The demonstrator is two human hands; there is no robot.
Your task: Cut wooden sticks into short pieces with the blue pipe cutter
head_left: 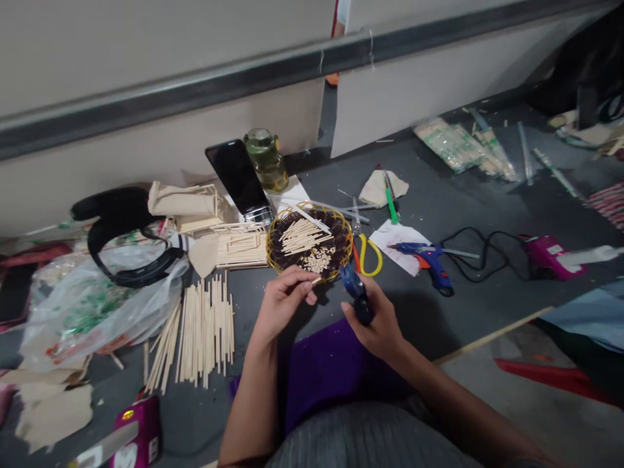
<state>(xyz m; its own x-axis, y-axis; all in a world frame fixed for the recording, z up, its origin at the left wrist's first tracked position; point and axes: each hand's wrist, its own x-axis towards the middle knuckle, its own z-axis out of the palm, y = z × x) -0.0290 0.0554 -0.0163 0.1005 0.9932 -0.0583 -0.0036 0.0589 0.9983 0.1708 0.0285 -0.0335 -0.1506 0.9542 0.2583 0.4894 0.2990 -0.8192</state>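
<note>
You're pinching a small wooden stick (316,281) between thumb and fingertips of your left hand (283,302), one end poking out toward the right, probably to leave that end free. Your right hand (379,318) is wrapping around a blue hand tool (357,294), looks like cutters; its head is pointing up and away from you. Can't tell whether its jaws are apart or pressed together. Stick and tool are sitting near each other, not touching as far as I can see.

Both hands are working at the near rim of the wicker basket (348,229), so small bits would likely be dropping inside rather than scattering. Basket is holding longer sticks (302,235) toward the back, short pieces (319,259) toward the front; looks like sorting by length.

Long sticks (205,335) are lying side by side on the table to your left, likely for easy picking. Glue gun (431,257) is resting partly on a paper scrap (392,233), nozzle over it, maybe to catch drips. Phone (238,174) is leaning back on a stand, screen dark.
</note>
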